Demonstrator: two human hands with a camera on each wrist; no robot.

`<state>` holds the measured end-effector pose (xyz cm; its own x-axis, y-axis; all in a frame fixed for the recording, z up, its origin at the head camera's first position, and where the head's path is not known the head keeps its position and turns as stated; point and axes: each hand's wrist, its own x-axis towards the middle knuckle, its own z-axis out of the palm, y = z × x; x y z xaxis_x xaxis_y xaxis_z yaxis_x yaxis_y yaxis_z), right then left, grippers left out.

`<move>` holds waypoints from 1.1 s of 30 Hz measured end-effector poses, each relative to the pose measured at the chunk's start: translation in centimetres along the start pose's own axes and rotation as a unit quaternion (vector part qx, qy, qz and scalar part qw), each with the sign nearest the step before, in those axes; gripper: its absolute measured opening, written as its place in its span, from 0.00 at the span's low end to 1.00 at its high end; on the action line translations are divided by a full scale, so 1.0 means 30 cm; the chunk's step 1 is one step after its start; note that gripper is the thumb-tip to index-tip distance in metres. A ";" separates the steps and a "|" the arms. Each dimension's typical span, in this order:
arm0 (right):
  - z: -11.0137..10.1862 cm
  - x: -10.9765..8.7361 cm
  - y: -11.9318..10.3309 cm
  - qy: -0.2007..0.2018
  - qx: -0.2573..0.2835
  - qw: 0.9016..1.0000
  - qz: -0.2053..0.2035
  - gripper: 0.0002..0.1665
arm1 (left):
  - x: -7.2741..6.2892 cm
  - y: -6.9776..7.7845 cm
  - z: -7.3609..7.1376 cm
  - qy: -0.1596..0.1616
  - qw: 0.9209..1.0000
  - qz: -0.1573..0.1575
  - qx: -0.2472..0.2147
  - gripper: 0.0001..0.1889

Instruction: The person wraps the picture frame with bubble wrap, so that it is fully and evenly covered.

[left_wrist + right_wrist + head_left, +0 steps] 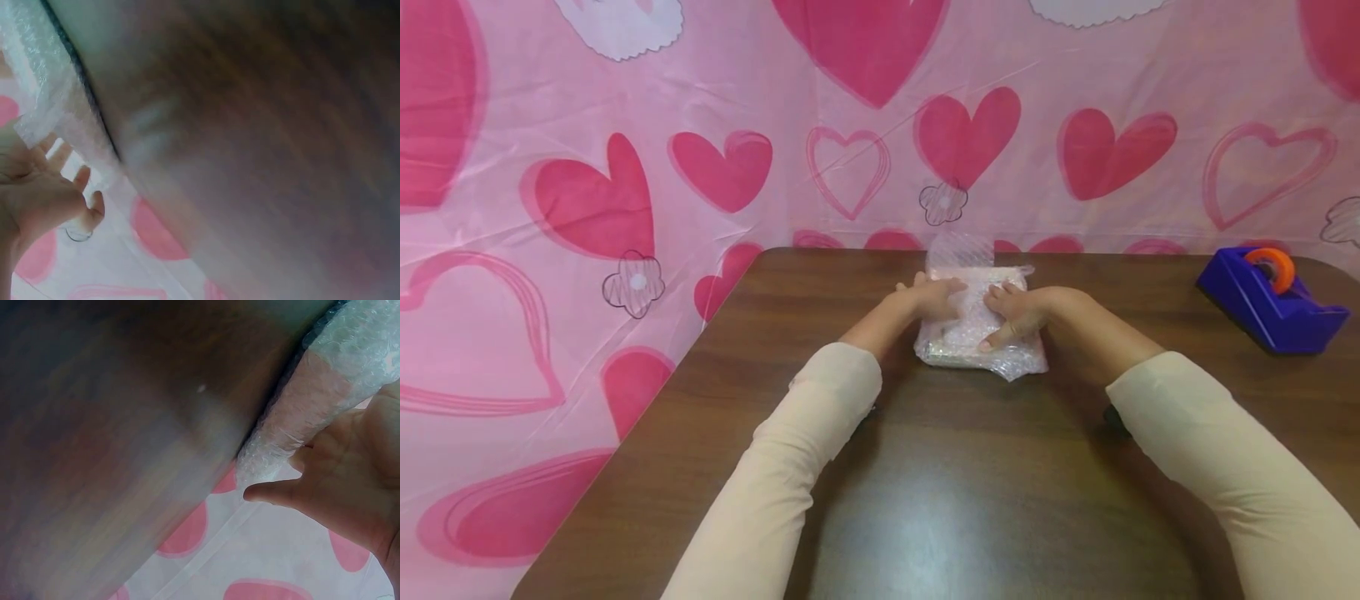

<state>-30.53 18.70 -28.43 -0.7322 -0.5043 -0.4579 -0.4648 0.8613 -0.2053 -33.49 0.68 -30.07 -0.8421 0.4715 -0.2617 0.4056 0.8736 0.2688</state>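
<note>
A flat, squarish, bubble-wrapped parcel [966,337] gleams in clear plastic, blistered and crinkled, on a brown wood-grain bench [940,483], smooth with a soft sheen. 2 cream cloth sleeves [797,442] look matt and creased. The blue wedge-shaped tape dispenser [1270,312] appears smooth plastic; the pink heart-printed backdrop [730,75], a thin sheet, is wrinkled and faintly shiny.

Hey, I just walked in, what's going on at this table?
A person in cream sleeves has both bare hands at a flat, roughly rectangular package in clear bubble wrap on the brown wood-grain table. The left hand is at its left side, the right hand over its right. A clear wrap flap shows beyond its far edge. The blue-purple tape dispenser with an orange roll stands off to the right, untouched.
</note>
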 end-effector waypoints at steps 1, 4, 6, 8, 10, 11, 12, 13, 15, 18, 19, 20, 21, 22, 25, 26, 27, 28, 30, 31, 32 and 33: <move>0.001 0.000 -0.001 0.001 -0.001 1.000 -0.001 0.61 | -0.013 0.008 -0.001 -0.001 1.000 -0.001 0.018 0.31; 0.004 0.000 -0.003 0.005 -0.001 1.000 -0.002 0.61 | -0.027 0.017 0.005 0.001 0.998 0.003 0.063 0.32; 0.004 0.000 -0.004 0.004 0.001 1.000 -0.001 0.61 | -0.025 0.019 0.010 0.005 0.997 0.003 0.074 0.32; 0.004 0.001 -0.005 0.006 0.001 1.000 0.000 0.61 | -0.022 0.022 0.013 0.006 0.997 0.001 0.075 0.31; 0.004 0.001 -0.005 0.008 -0.001 1.000 -0.001 0.61 | -0.022 0.025 0.013 0.005 0.997 0.001 0.076 0.30; 0.004 0.002 -0.005 0.007 -0.001 1.000 0.001 0.61 | -0.020 0.027 0.014 0.004 0.997 0.000 0.075 0.30; 0.004 0.002 -0.004 0.007 0.000 1.000 0.001 0.61 | -0.018 0.028 0.014 0.002 0.997 -0.001 0.071 0.30; 0.004 0.003 -0.002 0.006 0.001 1.000 0.001 0.61 | -0.018 0.029 0.015 0.000 0.998 -0.001 0.069 0.30; 0.004 0.004 -0.002 0.002 0.006 1.000 0.002 0.61 | -0.016 0.033 0.015 -0.003 0.998 -0.004 0.062 0.32; 0.003 0.004 0.000 -0.001 0.015 1.000 0.004 0.61 | -0.010 0.040 0.017 -0.011 0.998 -0.011 0.058 0.37; 0.003 0.004 0.000 -0.001 0.017 1.000 0.005 0.61 | -0.010 0.043 0.016 -0.014 0.998 -0.012 0.062 0.39; 0.002 0.004 0.000 -0.001 0.018 1.000 0.005 0.62 | -0.009 0.046 0.016 -0.018 0.998 -0.014 0.064 0.40; 0.003 0.003 0.000 -0.001 0.019 1.000 0.006 0.62 | -0.008 0.048 0.016 -0.021 0.997 -0.013 0.068 0.42; 0.003 0.003 0.001 -0.001 0.020 1.000 0.006 0.62 | -0.007 0.050 0.016 -0.024 0.997 -0.014 0.072 0.43; 0.004 0.002 0.003 -0.002 0.020 1.000 0.005 0.63 | -0.008 0.056 0.016 -0.029 0.997 -0.012 0.076 0.46; 0.003 0.001 0.004 -0.003 0.020 1.000 0.005 0.63 | -0.009 0.057 0.016 -0.029 0.997 -0.011 0.074 0.46; 0.003 0.000 0.005 -0.004 0.019 1.000 0.006 0.63 | -0.009 0.059 0.016 -0.029 0.997 -0.012 0.072 0.47; 0.002 0.001 0.007 -0.004 0.016 1.000 0.005 0.63 | -0.011 0.061 0.016 -0.029 0.997 -0.012 0.071 0.47; 0.001 0.001 0.009 -0.002 0.008 1.000 0.001 0.63 | -0.012 0.064 0.016 -0.032 0.997 -0.011 0.072 0.46; 0.000 0.002 0.010 -0.001 0.004 1.000 0.000 0.63 | -0.013 0.065 0.015 -0.035 0.997 -0.011 0.073 0.45; -0.002 0.003 0.010 -0.001 0.002 1.000 0.001 0.62 | -0.013 0.065 0.015 -0.037 0.997 -0.013 0.073 0.45; -0.003 0.004 0.011 -0.001 -0.002 1.000 0.001 0.62 | -0.014 0.066 0.014 -0.040 0.996 -0.014 0.073 0.44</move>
<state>-30.82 18.90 -28.49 -0.7322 -0.5024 -0.4599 -0.4653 0.8620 -0.2009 -32.18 2.26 -29.83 -0.8248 0.4504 -0.3419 0.4353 0.8916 0.1245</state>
